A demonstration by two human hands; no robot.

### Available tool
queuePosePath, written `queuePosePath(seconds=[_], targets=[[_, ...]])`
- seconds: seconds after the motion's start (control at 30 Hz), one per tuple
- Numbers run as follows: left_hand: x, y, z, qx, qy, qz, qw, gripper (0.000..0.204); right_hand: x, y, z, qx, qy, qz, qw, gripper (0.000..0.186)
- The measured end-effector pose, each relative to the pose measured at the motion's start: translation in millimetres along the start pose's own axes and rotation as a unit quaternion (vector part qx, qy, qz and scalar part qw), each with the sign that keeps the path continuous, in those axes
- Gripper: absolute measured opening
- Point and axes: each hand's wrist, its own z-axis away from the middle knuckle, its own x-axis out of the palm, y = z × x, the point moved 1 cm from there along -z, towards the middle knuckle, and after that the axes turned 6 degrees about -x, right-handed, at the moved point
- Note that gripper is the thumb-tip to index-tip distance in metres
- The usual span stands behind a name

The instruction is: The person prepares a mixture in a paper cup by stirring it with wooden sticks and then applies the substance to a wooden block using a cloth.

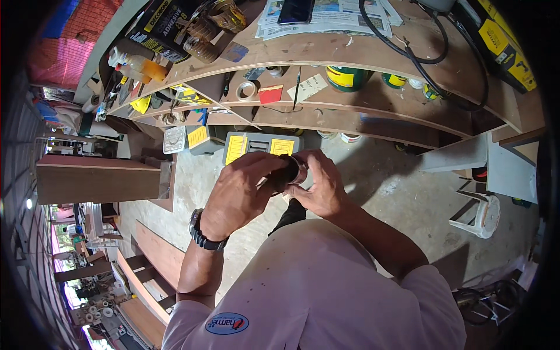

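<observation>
A small dark round container (289, 175) with a pinkish-brown rim is held up between both hands, over the floor near waist height. My left hand (240, 189) grips it from the left, fingers curled over its top, with a dark wristwatch (205, 232) at the wrist. On the right side of the container, my right hand (316, 185) wraps thumb and fingers around it. What is inside it, and its exact shape, are mostly hidden by the fingers. Behind them sits a grey and yellow toolbox (261, 143).
Ahead is a plywood workbench (326, 46) with shelves holding tape (246, 90), jars (228, 16) and cans (344, 77). A white stool (484, 216) stands at right. Wooden panels (151, 248) lie lower left; a wooden cabinet (96, 184) juts in from the left.
</observation>
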Motion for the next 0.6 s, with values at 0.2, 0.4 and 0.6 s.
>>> queuePosePath(seconds=[0.2, 0.4, 0.6], targets=[[5, -4, 2, -0.056, 0.087, -0.096, 0.990, 0.023, -1, -1, 1, 0.009, -0.016, -0.012, 1.000, 0.060], [11, -6, 5, -0.095, 0.077, -0.063, 0.991, 0.018, -3, -1, 2, -0.010, -0.006, -0.003, 1.000, 0.059], [12, 1, 10, -0.069, 0.049, 0.004, 0.996, 0.026, 0, 0, 3, -0.019, -0.014, 0.004, 1.000, 0.059]])
